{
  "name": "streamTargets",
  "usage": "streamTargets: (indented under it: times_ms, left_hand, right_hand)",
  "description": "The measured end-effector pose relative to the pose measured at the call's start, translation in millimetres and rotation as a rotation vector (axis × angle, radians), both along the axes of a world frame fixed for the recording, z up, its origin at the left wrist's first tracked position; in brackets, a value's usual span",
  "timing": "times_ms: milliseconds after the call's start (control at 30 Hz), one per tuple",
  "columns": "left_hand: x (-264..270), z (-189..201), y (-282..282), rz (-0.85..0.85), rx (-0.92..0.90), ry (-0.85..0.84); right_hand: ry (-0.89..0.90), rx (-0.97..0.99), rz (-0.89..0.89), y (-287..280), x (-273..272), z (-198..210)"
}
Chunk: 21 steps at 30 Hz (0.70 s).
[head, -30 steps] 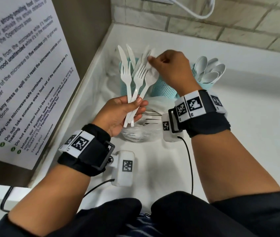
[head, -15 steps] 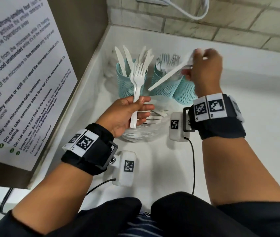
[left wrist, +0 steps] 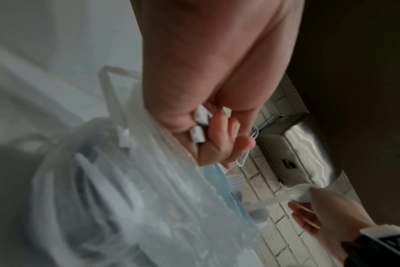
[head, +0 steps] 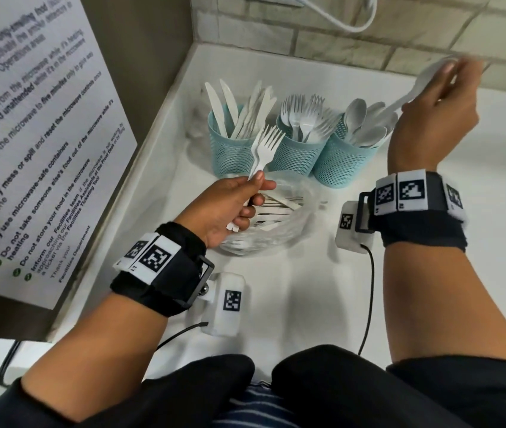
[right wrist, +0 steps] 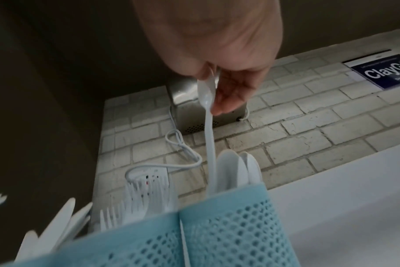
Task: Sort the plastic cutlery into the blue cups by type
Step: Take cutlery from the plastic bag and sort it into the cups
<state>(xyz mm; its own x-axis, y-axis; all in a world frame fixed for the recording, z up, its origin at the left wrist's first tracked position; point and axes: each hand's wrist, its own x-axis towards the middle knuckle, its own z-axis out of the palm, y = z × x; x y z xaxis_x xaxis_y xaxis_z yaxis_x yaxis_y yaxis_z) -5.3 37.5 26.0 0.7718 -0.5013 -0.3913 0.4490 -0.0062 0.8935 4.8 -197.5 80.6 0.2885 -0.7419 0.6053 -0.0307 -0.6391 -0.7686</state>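
While the left hand (head: 230, 202) grips two white plastic forks (head: 264, 149), the right hand (head: 437, 97) pinches a white plastic spoon (right wrist: 209, 126) bowl-up, handle slanting down into the rightmost blue mesh cup (head: 341, 162) just below it.

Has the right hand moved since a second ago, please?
Yes: the right hand has carried its spoon rightward, from the knife cup to the spoon cup.

Head view bright, even light on white worktop (head: 292, 304), soft shadows under forearms. Right hand (head: 437, 97) motion-blurred; poster (head: 29, 134) bends w/ wide-angle distortion at the edge. Left wrist view dim, mostly out of focus, plastic bag (left wrist: 126, 198) smeared. Right wrist view dim, dark upper left, blue cups (right wrist: 228, 234) blurred up close.
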Motion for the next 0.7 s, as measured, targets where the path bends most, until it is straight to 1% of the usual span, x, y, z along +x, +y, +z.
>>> streamTargets:
  times_ms: [100,133,200,333,400,433,467,500,533,567,600,633,667,700]
  left_hand:
    - [0.8,0.5,-1.0,-0.003,-0.023,0.041]
    - [0.9,0.7,-0.9,-0.006,-0.033,0.049]
    - [1.4,0.4,-0.1,-0.005,-0.037,0.042]
    - [1.2,-1.1,1.8,0.005,-0.036,0.005]
    - [0.6,-1.4,1.1,0.008,-0.057,-0.007]
    - [0.2,-1.5,0.6,0.010,-0.070,-0.013]
    - [0.2,-1.1,0.3,0.012,-0.084,-0.019]
    - [0.2,-1.0,-0.1,0.013,-0.096,-0.024]
    - [0.1,-0.7,-0.4,0.015,-0.106,-0.029]
    - [0.2,-0.1,-0.4,0.018,-0.113,-0.034]
    - [0.2,0.6,-0.3,0.022,-0.120,-0.038]
    - [0.2,1.5,-0.1,0.026,-0.124,-0.042]
    - [0.1,2.3,-0.1,0.027,-0.126,-0.046]
    - [0.1,2.8,-0.3,0.026,-0.125,-0.052]
  right_hand:
    - [0.398,-0.058,0.008,-0.8,-1.5,-14.2]
    - [0.490,-0.056,0.011,0.6,-2.6,-19.4]
    - [0.619,-0.036,0.007,3.7,-4.0,-28.8]
    - [0.786,-0.055,-0.038,8.1,-3.4,-29.9]
    - [0.762,-0.074,-0.027,10.5,-1.6,-20.5]
    - [0.686,-0.105,-0.003,12.7,-0.9,-15.2]
    - [0.559,-0.146,0.058,16.2,-0.3,-10.7]
    - [0.413,-0.161,0.168,20.3,-0.3,-5.7]
    - [0.315,-0.123,0.314,24.2,-1.5,0.0]
    - [0.309,-0.052,0.472,27.9,-3.7,5.8]
    - [0.418,0.008,0.622,31.6,-6.2,11.2]
    - [0.587,0.037,0.749,36.0,-8.3,15.5]
    - [0.750,0.053,0.843,40.1,-9.9,18.3]
    - [0.860,0.078,0.902,43.4,-10.0,18.3]
